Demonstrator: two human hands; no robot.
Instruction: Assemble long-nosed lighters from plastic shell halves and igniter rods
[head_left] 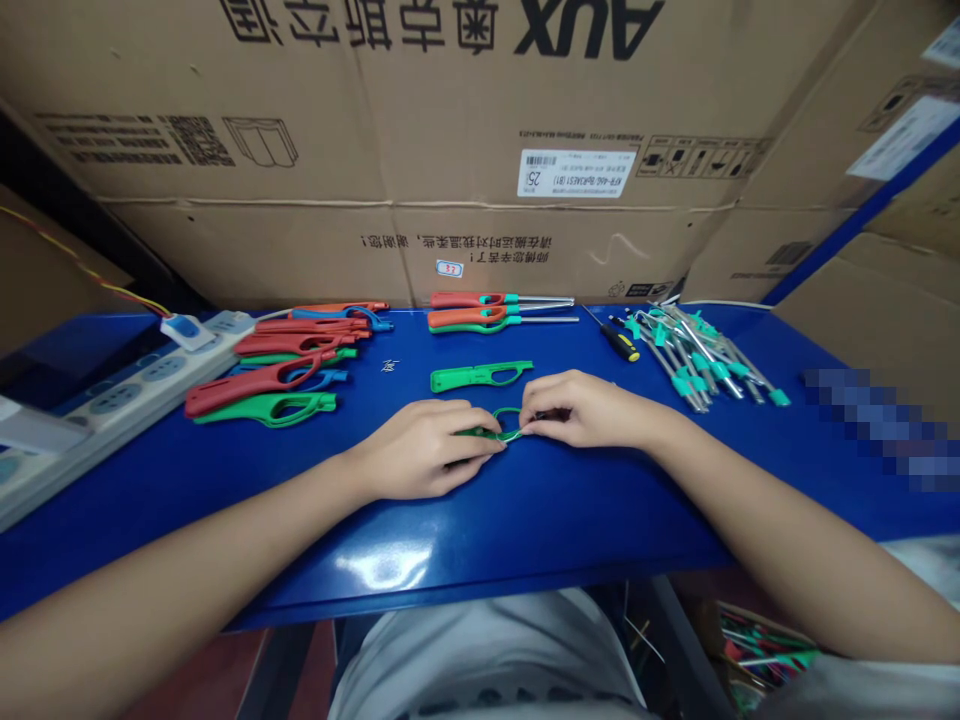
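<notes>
Both my hands are on a green lighter handle shell just above the blue table. My left hand has its fingers closed around the shell's left part and hides most of it. With a pinch, my right hand holds the right end by the finger loop. Beyond my hands, a second green handle shell lies flat, its loop to the right. Any small part between my right fingertips is too small to make out.
Red, green, blue and orange handles are heaped at left beside a power strip. Lighters with metal tubes lie at the back. A screwdriver, metal tubes with teal pieces and small metal bits lie on the table.
</notes>
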